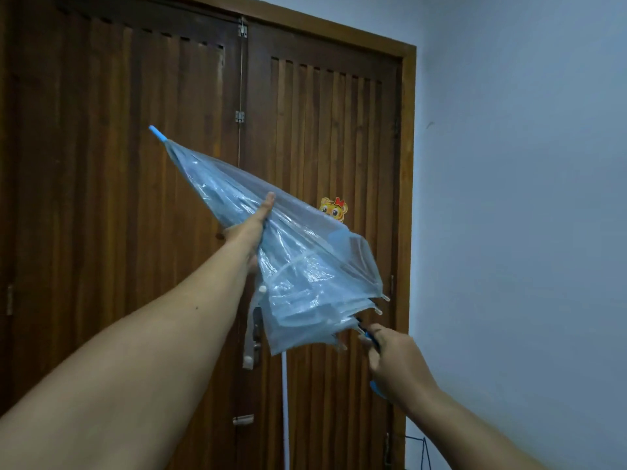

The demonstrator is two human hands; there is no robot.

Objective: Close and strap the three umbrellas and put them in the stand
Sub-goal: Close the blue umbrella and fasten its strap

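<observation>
The handle (371, 337) is gripped by the right hand (393, 361); the canopy (305, 266) is gathered under curled left hand (252, 228) fingers, ready for the strap (251, 330)

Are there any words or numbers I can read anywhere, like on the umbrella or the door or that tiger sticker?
None: no words or numbers can be read.
Umbrella: clear blue plastic, no print visible.
Tiger sticker on the door: only a picture, no writing.
Wall: bare.
</observation>
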